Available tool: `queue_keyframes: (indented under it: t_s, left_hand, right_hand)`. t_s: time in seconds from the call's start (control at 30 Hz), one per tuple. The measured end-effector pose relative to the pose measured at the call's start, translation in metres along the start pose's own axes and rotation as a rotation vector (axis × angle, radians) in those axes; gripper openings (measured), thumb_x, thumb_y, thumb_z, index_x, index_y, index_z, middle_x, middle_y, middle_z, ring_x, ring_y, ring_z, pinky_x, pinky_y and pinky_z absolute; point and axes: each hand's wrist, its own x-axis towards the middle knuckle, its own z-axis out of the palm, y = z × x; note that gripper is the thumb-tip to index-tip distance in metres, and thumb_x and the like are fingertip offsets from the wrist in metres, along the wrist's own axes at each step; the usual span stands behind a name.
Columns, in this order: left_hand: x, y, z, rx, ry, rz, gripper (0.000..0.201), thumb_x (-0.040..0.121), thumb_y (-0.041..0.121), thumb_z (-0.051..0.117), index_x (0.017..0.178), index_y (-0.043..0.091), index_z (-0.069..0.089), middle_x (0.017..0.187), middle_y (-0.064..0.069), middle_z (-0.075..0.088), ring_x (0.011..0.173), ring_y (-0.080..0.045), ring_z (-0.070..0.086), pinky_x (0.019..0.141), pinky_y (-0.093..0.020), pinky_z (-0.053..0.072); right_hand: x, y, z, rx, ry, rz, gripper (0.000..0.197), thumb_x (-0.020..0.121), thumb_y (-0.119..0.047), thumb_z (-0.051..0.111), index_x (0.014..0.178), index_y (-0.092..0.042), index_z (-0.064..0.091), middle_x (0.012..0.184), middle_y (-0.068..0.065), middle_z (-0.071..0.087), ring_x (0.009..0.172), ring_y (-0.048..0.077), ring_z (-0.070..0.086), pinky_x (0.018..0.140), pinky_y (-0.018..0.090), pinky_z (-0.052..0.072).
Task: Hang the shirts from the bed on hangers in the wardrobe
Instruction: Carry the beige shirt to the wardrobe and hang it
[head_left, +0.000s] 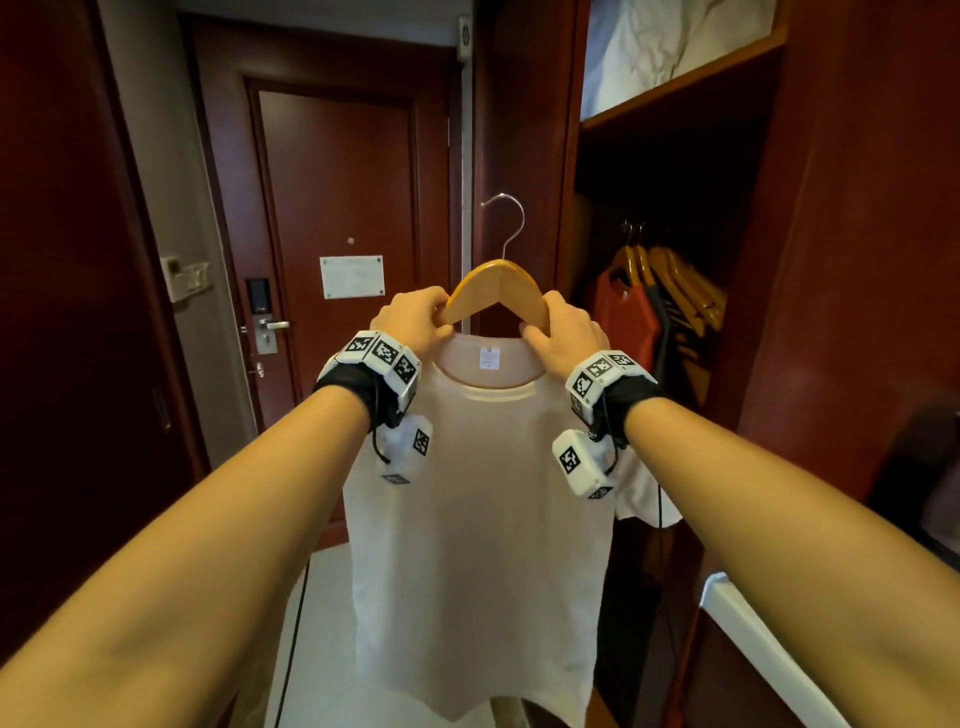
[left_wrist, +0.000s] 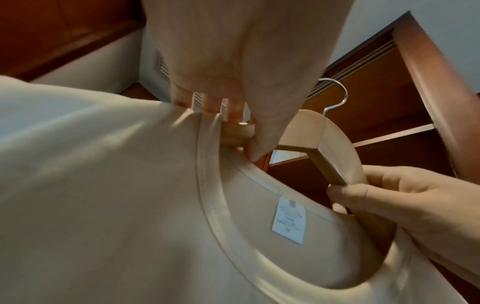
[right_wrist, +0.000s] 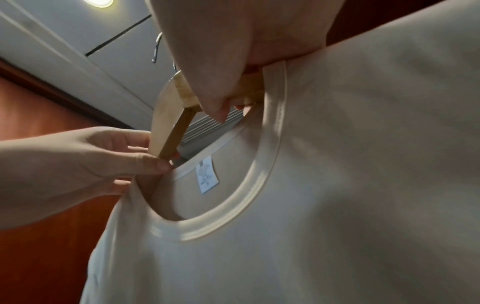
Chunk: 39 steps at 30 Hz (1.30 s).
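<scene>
A pale cream T-shirt (head_left: 478, 519) hangs in mid-air in front of me on a wooden hanger (head_left: 496, 288) with a metal hook (head_left: 506, 218). The hanger's arms run down inside the shirt's round collar (left_wrist: 207, 185), where a white label (left_wrist: 288, 220) shows. My left hand (head_left: 415, 322) grips the hanger's left arm at the collar. My right hand (head_left: 558, 332) grips the right arm the same way. In the right wrist view the collar (right_wrist: 270, 164) sits below my thumb and the hanger (right_wrist: 168, 115).
The open wardrobe (head_left: 675, 218) stands to the right, with several wooden hangers (head_left: 675, 291) and a red garment (head_left: 623, 322) on its rail and white bedding (head_left: 665, 47) on the shelf above. A dark red door (head_left: 337, 208) is straight ahead.
</scene>
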Motion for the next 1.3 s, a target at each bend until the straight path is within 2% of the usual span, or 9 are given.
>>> queue_keyframes:
  t_s: [0.2,0.33,0.43,0.67,0.73,0.83,1.0,1.2,1.3]
  left_hand:
    - [0.082,0.026,0.045,-0.050,-0.051,0.063,0.014,0.082,0.021,0.066,0.092,0.021,0.057,0.087,-0.004,0.064,0.082,-0.028,0.062,0.068,-0.034,0.047]
    - [0.128,0.037,0.080,-0.072,-0.086,0.144,0.015,0.083,0.031,0.070,0.084,0.023,0.057,0.077,0.003,0.059,0.074,-0.020,0.059,0.055,-0.027,0.035]
    - [0.163,0.043,0.110,-0.112,-0.143,0.207,0.025,0.082,0.034,0.072,0.074,0.027,0.050,0.073,0.006,0.056,0.068,-0.013,0.055,0.054,-0.027,0.033]
    - [0.247,0.052,0.181,-0.259,-0.274,0.376,0.020,0.083,0.035,0.074,0.081,0.025,0.057,0.076,0.003,0.060,0.070,-0.014,0.058,0.056,-0.027,0.037]
    - [0.271,0.057,0.198,-0.280,-0.339,0.440,0.019,0.084,0.035,0.073,0.086,0.020,0.061,0.079,0.000,0.063,0.074,-0.017,0.061,0.060,-0.029,0.044]
    - [0.303,0.066,0.221,-0.304,-0.425,0.537,0.019,0.086,0.037,0.070,0.078,0.023,0.060,0.078,-0.001,0.064,0.075,-0.019,0.063,0.066,-0.032,0.048]
    - [0.337,0.084,0.256,-0.427,-0.444,0.632,0.023,0.088,0.043,0.067,0.081,0.021,0.068,0.076,0.005,0.066,0.081,-0.020,0.067,0.079,-0.037,0.056]
    - [0.362,0.118,0.295,-0.432,-0.425,0.700,0.023,0.094,0.041,0.059,0.095,0.019,0.068,0.091,0.000,0.066,0.094,-0.021,0.064,0.083,-0.037,0.053]
    - [0.377,0.142,0.313,-0.401,-0.372,0.736,0.023,0.096,0.036,0.056,0.104,0.018,0.068,0.098,0.000,0.063,0.100,-0.023,0.061,0.089,-0.039,0.050]
  right_hand:
    - [0.061,0.043,0.009,-0.044,0.001,0.073,0.021,0.095,-0.030,0.054,0.105,-0.019,0.040,0.095,0.003,0.055,0.083,0.029,0.054,0.071,0.036,0.039]
    - [0.092,0.077,0.017,-0.110,0.034,0.147,0.023,0.092,-0.029,0.055,0.107,-0.017,0.043,0.094,0.003,0.056,0.085,0.030,0.059,0.070,0.038,0.044]
    - [0.113,0.100,0.025,-0.171,0.075,0.208,0.023,0.093,-0.029,0.054,0.110,-0.018,0.044,0.097,0.003,0.058,0.089,0.029,0.062,0.073,0.038,0.046]
    - [0.165,0.145,0.037,-0.350,0.144,0.343,0.029,0.094,-0.029,0.050,0.120,-0.018,0.045,0.099,0.004,0.058,0.083,0.026,0.052,0.073,0.037,0.039]
    - [0.181,0.157,0.036,-0.397,0.127,0.384,0.029,0.093,-0.029,0.051,0.120,-0.019,0.045,0.099,0.004,0.060,0.085,0.028,0.055,0.073,0.036,0.039]
    - [0.201,0.173,0.032,-0.496,0.094,0.436,0.025,0.094,-0.028,0.050,0.116,-0.018,0.044,0.099,0.007,0.061,0.089,0.031,0.059,0.077,0.038,0.044]
    - [0.214,0.207,0.025,-0.651,0.063,0.511,0.016,0.093,-0.026,0.049,0.101,-0.021,0.036,0.088,0.004,0.054,0.082,0.029,0.053,0.079,0.040,0.037]
    - [0.221,0.253,0.020,-0.771,0.008,0.628,0.013,0.095,-0.027,0.049,0.105,-0.024,0.042,0.077,-0.002,0.053,0.083,0.025,0.055,0.089,0.043,0.036]
    - [0.226,0.276,0.019,-0.818,-0.036,0.677,0.014,0.094,-0.027,0.049,0.107,-0.024,0.044,0.083,-0.001,0.057,0.085,0.026,0.056,0.094,0.045,0.036]
